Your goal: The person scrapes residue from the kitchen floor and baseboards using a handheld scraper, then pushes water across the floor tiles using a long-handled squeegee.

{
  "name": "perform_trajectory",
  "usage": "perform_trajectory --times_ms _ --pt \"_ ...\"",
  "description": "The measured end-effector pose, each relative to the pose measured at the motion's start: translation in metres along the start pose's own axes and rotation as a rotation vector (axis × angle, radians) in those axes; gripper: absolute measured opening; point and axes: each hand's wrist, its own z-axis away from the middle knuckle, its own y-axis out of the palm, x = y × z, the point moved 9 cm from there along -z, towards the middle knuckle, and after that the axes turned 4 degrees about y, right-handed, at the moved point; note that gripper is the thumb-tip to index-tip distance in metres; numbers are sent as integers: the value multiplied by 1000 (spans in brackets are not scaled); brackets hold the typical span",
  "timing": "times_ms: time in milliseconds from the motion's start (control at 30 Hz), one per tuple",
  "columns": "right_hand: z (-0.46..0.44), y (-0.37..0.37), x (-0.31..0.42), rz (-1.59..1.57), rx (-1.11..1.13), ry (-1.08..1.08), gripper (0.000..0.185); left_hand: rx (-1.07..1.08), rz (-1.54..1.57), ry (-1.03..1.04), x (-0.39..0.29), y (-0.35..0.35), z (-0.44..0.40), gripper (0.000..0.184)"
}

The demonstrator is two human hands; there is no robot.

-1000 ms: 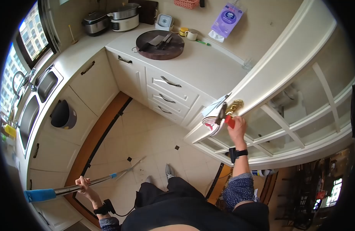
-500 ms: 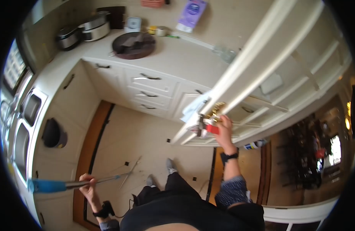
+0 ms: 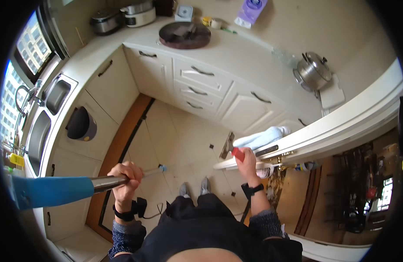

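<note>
My left hand is closed around the metal shaft of a long-handled mop. Its thick blue grip points left, and its shaft slants down to a blue joint over the floor; the head is hard to make out. My right hand is closed on the red handle of a scraper, whose flat, dark metal blade points away from me. Just beyond it a pale blue towel hangs by the white door. A white spray bottle is beside my right wrist, close to the door's edge.
Cabinets and a white counter run along the back, bearing a round dark board, cookers and a steel pot. A double sink is at left, with a dark bin on the cabinet front below. Tiled floor surrounds my feet.
The door now appears nearly edge-on, uncovering the pot on the counter. My right hand, with the scraper, is lower in view. My left hand and the mop have come up and right, nearer the camera.
</note>
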Motion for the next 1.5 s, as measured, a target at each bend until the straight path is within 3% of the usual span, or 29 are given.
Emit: perform_trajectory --times_ms 133,300,433,500,533,600,667,700,767,800,867,900,967,1033,1167,1233,1300,1333,1500 --pt "33 -4 -49 -38 199 147 24 79 9 61 -3 7 5 39" --pt "86 -9 -76 -225 487 391 21 56 16 -65 11 15 13 38" --pt "115 -6 -74 -447 418 511 19 6 58 -52 0 29 12 39" --pt "129 46 -51 -850 418 671 19 110 173 114 -11 38 12 39" --pt "136 76 -32 -1026 406 813 26 61 173 146 -14 46 8 41" --pt "139 131 29 -1591 551 1023 62 62 157 151 -20 61 5 41" --pt "145 173 53 -1667 687 1111 83 83 143 160 -20 75 -1 45" --pt "140 179 67 -1808 663 1187 87 104 145 159 -14 84 -1 45" --pt "103 156 87 -2071 461 1167 70 248 294 227 -7 114 3 47" --pt "102 162 73 -2076 452 1161 70 333 337 150 3 137 4 46" --pt "99 173 7 -1949 193 1185 40 362 347 72 19 162 0 42" --pt "92 167 -11 -1959 166 1173 40 383 347 -7 31 174 -3 38" --pt "85 145 -70 -1897 -79 1198 21 372 449 2 34 188 -15 36" --pt "74 135 -117 -1902 -116 1180 21 620 554 73 33 214 -20 36" --pt "55 121 -204 -1905 -308 1109 30 588 305 -128 100 271 -11 37" --pt "49 101 -224 -1926 -365 1065 31 709 298 -46 119 298 5 30" --pt "53 86 -226 -2009 -475 1186 31 785 242 -68 143 320 21 25" --pt "56 91 -240 -2006 -451 1163 30 924 232 -52 152 332 29 19" --pt "67 105 -325 -2025 -486 1117 26 844 228 -30 199 368 64 15"
